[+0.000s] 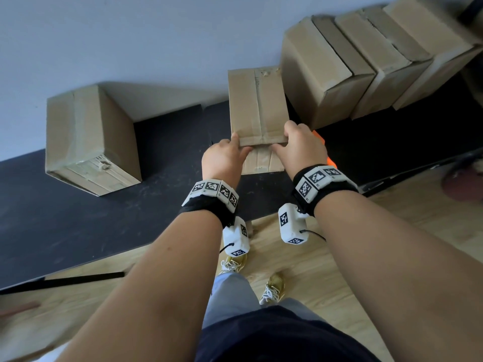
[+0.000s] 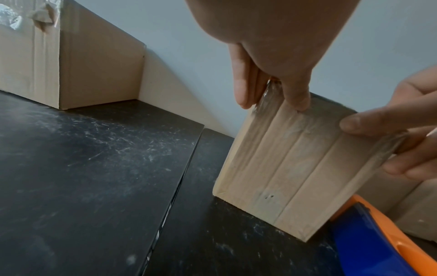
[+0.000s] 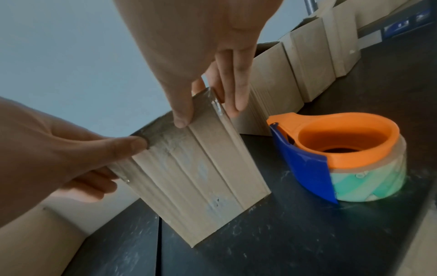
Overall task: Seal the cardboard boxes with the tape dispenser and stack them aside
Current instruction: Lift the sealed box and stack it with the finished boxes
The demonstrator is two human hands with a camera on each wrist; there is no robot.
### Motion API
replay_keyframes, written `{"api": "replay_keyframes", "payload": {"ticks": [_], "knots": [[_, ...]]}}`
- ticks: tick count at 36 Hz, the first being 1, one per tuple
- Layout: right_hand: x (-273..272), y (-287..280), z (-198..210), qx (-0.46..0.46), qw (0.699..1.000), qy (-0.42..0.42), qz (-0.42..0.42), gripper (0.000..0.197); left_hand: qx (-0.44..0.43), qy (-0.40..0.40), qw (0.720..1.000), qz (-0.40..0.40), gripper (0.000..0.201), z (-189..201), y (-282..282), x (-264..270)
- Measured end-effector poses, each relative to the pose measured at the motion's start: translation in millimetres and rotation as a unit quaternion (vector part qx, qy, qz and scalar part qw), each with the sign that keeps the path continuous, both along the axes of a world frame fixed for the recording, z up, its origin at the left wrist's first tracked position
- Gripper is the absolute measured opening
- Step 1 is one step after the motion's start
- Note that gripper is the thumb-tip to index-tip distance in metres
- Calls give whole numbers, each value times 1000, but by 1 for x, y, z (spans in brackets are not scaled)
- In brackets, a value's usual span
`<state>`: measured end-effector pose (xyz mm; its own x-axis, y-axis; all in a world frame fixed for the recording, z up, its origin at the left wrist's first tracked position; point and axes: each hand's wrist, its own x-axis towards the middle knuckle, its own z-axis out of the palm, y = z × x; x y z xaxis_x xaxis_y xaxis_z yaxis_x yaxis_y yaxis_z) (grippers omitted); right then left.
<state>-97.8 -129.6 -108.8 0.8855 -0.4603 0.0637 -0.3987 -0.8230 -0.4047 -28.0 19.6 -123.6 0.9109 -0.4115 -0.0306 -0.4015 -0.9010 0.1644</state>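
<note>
Left hand (image 1: 223, 159) and right hand (image 1: 300, 145) each pinching taped box (image 1: 257, 108); tape dispenser (image 3: 340, 155) plain only from right wrist, mostly hidden overhead.

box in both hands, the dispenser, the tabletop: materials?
Box: brown corrugated cardboard, matte, ribbed face; glossy clear tape film over the seam.
Dispenser: smooth moulded plastic by its look, orange body, blue guard; holds a pale patterned tape roll.
Tabletop: black, semi-matte, scuffed; likely laminate, uncertain.
</note>
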Motion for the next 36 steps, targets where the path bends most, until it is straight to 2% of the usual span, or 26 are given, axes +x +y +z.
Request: {"api": "replay_keyframes", "payload": {"ticks": [3, 10, 14, 19, 22, 31, 34, 36], "knots": [[3, -2, 2, 0, 1000, -5, -1, 27, -8, 7, 1000, -3, 55, 2, -1, 1], [-4, -16, -8, 47, 998, -29, 33, 18, -93, 15, 996, 5, 54, -1, 10, -19], [-6, -20, -14, 63, 996, -48, 34, 21, -97, 19, 995, 8, 50, -4, 10, -15], [-2, -18, -18, 57, 996, -73, 8, 17, -122, 40, 990, 50, 45, -1, 8, -7], [2, -20, -21, 59, 996, -70, 5, 17, -181, 73, 976, 93, 42, 2, 8, 0], [0, -17, -16, 78, 996, -38, -13, 20, -312, 111, 932, 149, 44, 1, 9, -11], [-1, -12, -8, 122, 992, -19, -33, 18, -339, 131, 918, 157, 45, 5, 9, -17], [0, -8, -4, 175, 983, -21, -57, 19, -373, 153, 900, 167, 42, 9, 8, -17]]}}
